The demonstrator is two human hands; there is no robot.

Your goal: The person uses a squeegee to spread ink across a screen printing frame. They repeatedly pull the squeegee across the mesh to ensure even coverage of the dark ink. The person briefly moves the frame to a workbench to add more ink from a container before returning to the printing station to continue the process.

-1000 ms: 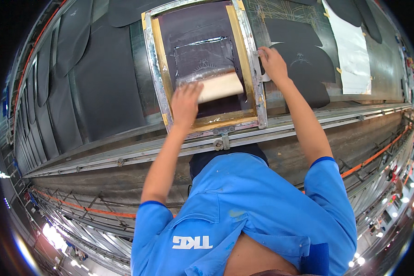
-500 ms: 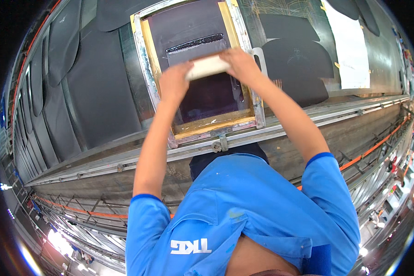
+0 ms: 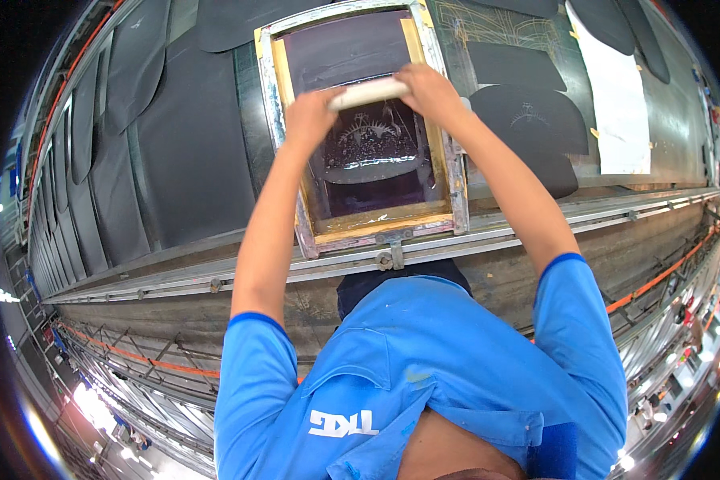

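A squeegee with a pale bar handle (image 3: 368, 94) lies crosswise over the far half of a screen-printing frame (image 3: 460, 188). My left hand (image 3: 312, 120) grips its left end. At its right end, my right hand (image 3: 430, 94) is closed round the handle. Between the squeegee and me, the dark mesh (image 3: 368, 192) shows a pale curved design (image 3: 370, 128) with wet speckles. A glossy line of wet ink (image 3: 376, 162) crosses the mesh below that design. The squeegee's blade is mostly hidden behind the handle and my hands.
Dark cut sheets (image 3: 192, 152) cover the table to the left. On the right lie more dark pieces (image 3: 528, 120), one bearing a similar design, and a white taped sheet (image 3: 616, 104). A metal rail (image 3: 296, 270) with a clamp (image 3: 390, 256) runs along the near edge.
Both hands have pushed the squeegee away from me toward the far side of the frame. The pale design and the glossy ink line now show on the near side of it.
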